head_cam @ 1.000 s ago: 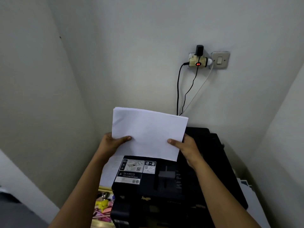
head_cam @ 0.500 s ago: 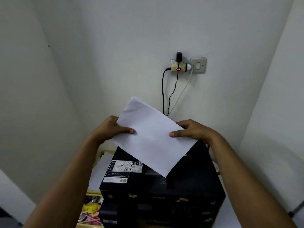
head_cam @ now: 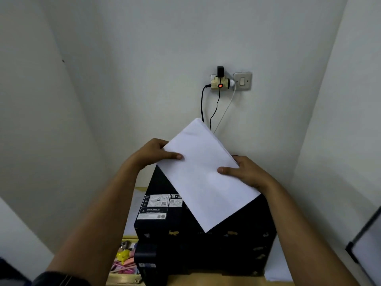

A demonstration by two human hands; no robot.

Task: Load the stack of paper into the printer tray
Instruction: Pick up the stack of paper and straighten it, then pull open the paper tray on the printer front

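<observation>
- Both hands hold the stack of paper (head_cam: 203,174) up in the air, over the printer (head_cam: 206,242).
- The left hand (head_cam: 153,154) grips the left side of the stack. Its thumb lies flat on the front of the top sheet, and its other fingers are hidden behind the paper.
- The right hand (head_cam: 244,172) grips the right side the same way, with its thumb on the front and its fingers out of sight behind.
- The paper is white and turned like a diamond. One corner points up at the wall, and one corner points down at the top of the printer.
- The low corner looks very near the printer's dark top, but I cannot tell if it touches.
- The printer is a black box right below the hands. It has white stickers (head_cam: 157,206) with tiny pictures on its top left part.
- On the wall behind there is a plug adapter (head_cam: 220,84) with a small red light, and a light switch (head_cam: 242,81) just beside it on the right.
- Thin cords (head_cam: 213,112), two black and one white, hang down from the adapter and go behind the paper.
- Down to the left of the printer sits a tray of small colourful things (head_cam: 123,259) in yellow and pink.
</observation>
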